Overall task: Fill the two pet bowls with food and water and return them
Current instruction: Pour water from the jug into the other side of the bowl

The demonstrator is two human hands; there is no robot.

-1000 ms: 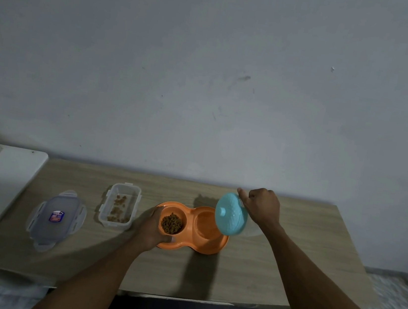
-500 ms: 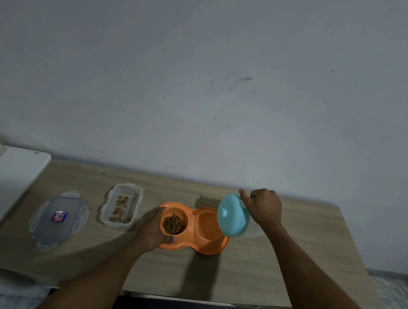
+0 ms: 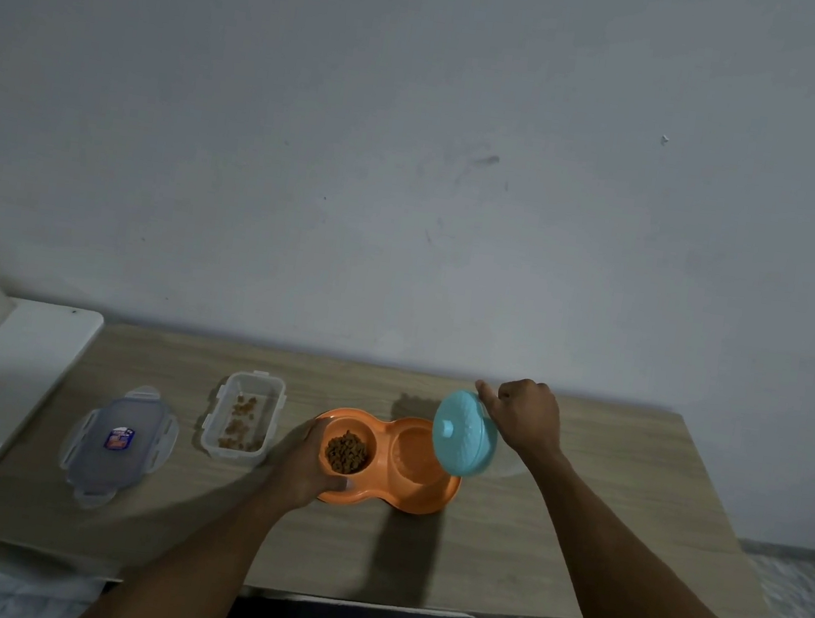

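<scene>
The left hand (image 3: 307, 466) wraps the near left end of the orange plastic double pet bowl (image 3: 390, 467), fingers closed on its rim, likely to steady it on the pale wooden table (image 3: 569, 563) while water goes in. The right hand (image 3: 528, 420), closed around a tilted clear jug with a round turquoise lid (image 3: 464, 433), holds it just above the bowl's empty right well. Brown kibble (image 3: 347, 451) fills the well beside the left hand's fingers; farther left lie the clear rectangular food tub (image 3: 243, 417) and its lid (image 3: 118, 444).

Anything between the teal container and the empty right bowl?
Nothing visible. The right hand holds the teal container tilted at the right bowl, whose opening is clear. The left hand grips the feeder's left end, beside the kibble bowl, out of the way.
</scene>
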